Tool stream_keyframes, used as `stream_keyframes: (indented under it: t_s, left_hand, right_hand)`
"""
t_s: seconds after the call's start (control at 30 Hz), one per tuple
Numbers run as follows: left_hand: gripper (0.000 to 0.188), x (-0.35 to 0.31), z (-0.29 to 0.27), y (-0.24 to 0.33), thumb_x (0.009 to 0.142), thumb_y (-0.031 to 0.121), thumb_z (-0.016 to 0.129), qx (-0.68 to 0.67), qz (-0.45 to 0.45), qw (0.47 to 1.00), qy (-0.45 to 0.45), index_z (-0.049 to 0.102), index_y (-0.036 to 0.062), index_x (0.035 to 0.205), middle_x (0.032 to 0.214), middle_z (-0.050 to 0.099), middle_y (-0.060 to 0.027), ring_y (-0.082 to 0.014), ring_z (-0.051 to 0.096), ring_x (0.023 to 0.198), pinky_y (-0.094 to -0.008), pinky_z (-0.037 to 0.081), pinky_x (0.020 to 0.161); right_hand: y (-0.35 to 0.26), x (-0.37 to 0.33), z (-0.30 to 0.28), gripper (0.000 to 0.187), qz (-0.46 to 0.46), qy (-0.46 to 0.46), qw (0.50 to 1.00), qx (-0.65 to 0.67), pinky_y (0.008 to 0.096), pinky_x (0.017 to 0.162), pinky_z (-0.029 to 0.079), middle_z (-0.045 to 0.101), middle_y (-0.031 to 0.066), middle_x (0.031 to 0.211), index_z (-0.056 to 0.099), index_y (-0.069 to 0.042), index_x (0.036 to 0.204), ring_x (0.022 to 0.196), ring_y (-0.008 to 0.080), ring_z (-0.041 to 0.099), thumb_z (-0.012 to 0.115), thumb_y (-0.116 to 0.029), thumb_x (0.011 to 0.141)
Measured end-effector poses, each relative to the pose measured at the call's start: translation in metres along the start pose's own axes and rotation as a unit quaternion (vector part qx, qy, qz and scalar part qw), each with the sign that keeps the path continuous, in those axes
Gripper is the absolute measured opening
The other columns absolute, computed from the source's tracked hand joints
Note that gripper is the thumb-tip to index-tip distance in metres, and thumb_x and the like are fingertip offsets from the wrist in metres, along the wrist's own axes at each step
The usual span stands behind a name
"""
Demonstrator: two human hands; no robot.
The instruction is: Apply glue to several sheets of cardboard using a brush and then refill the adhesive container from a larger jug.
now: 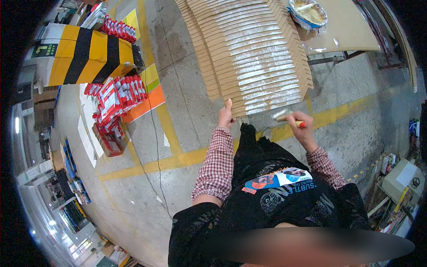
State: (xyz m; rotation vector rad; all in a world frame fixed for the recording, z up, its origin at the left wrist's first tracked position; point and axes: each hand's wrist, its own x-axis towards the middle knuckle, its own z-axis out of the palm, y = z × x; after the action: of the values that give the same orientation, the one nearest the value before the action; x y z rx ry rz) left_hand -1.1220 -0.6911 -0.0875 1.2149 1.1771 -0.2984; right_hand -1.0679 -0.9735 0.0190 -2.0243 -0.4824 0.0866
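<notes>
In front of me a long row of overlapping brown cardboard sheets (218, 58) is fanned out, with white paste smeared in a band across their edges. My left hand (226, 115) grips the near left corner of the closest sheet, thumb on top. My right hand (302, 129) is closed around the handle of a paste brush (282, 116), which has a red-tipped end. Its pale bristles are just off the near edge of the cardboard, pointing left. At the far right, a bowl of cream-coloured paste (311, 15) lined with plastic has a pale tool lying in it.
The bowl stands on a brown board-topped table (344, 31). Left of me are a black-and-yellow striped pillar (93, 53) and piles of red-and-white packages (118, 98). A dark cable (155, 133) runs over the floor. A grey-green machine (402, 180) stands at the right.
</notes>
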Motion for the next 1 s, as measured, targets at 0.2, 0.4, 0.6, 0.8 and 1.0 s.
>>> stream_keyframes:
  t_s: [0.2, 0.4, 0.6, 0.8, 1.0]
  left_hand:
    - [0.056, -0.005, 0.01, 0.005, 0.084, 0.056, 0.051, -0.011, 0.027, 1.0, -0.003, 0.057, 0.0012, 0.095, 0.071, 0.056, -0.0034, -0.0134, 0.049, 0.052, -0.0264, 0.039, 0.042]
    - [0.061, -0.008, -0.001, -0.002, 0.085, 0.056, 0.05, 0.005, 0.025, 1.0, 0.013, 0.055, -0.0031, 0.1, 0.074, 0.055, -0.0055, -0.0142, 0.048, 0.051, -0.0271, 0.039, 0.042]
    - [0.069, -0.005, 0.008, 0.0, 0.086, 0.056, 0.048, 0.052, 0.008, 0.999, 0.011, 0.05, -0.0077, 0.112, 0.088, 0.057, -0.0107, -0.0165, 0.053, 0.057, -0.0298, 0.043, 0.046]
    - [0.063, -0.004, 0.004, -0.004, 0.086, 0.059, 0.045, 0.021, 0.038, 0.999, -0.01, 0.059, -0.0002, 0.102, 0.084, 0.062, -0.0076, -0.0154, 0.059, 0.069, -0.0292, 0.045, 0.05]
    - [0.071, 0.013, -0.005, -0.012, 0.086, 0.059, 0.044, 0.038, 0.029, 0.998, -0.048, 0.052, -0.005, 0.115, 0.1, 0.062, -0.0131, -0.0202, 0.06, 0.084, -0.0333, 0.048, 0.064]
  right_hand:
    - [0.001, 0.024, 0.003, 0.01, 0.038, 0.042, 0.998, 0.02, 0.0283, 0.055, 0.045, 0.061, 0.0095, 0.067, 0.062, -0.001, 0.073, 0.06, 0.017, 0.058, 0.06, -0.007, 0.08]
    - [-0.024, 0.042, 0.005, 0.01, 0.031, 0.039, 0.997, 0.051, 0.0263, 0.059, 0.045, 0.063, 0.0091, 0.069, 0.064, 0.0, 0.074, 0.064, 0.0141, 0.059, 0.06, -0.006, 0.081]
    - [0.001, 0.156, 0.028, 0.011, -0.022, 0.179, 0.979, 0.093, 0.0261, 0.061, 0.046, 0.064, 0.0072, 0.071, 0.064, 0.002, 0.079, 0.065, 0.0136, 0.059, 0.062, -0.008, 0.082]
    - [0.019, 0.114, 0.033, 0.018, -0.03, 0.039, 0.996, -0.075, 0.0297, 0.05, 0.04, 0.057, 0.0125, 0.061, 0.061, 0.0, 0.07, 0.053, 0.0169, 0.054, 0.063, -0.014, 0.081]
    - [-0.037, 0.149, 0.044, 0.017, -0.034, 0.07, 0.997, 0.029, 0.0295, 0.048, 0.038, 0.055, 0.0114, 0.058, 0.061, -0.001, 0.069, 0.05, 0.0158, 0.051, 0.063, -0.015, 0.08]
